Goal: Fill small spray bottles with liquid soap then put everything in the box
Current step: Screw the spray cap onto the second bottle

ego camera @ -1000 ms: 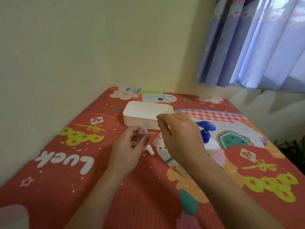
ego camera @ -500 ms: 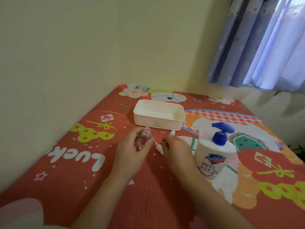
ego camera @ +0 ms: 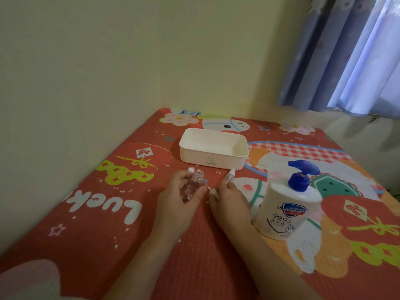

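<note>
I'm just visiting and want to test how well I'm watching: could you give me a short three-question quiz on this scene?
1. True or false: the small clear bottle in the left hand has its top off.
2. Where is the big soap pump bottle? A) inside the white box B) on the cloth beside the right hand C) lying tipped over
3. Fill in: the white box holds ____.

Key: 1 true, its mouth is open. 2 B, standing upright. 3 nothing that can be seen.
</note>
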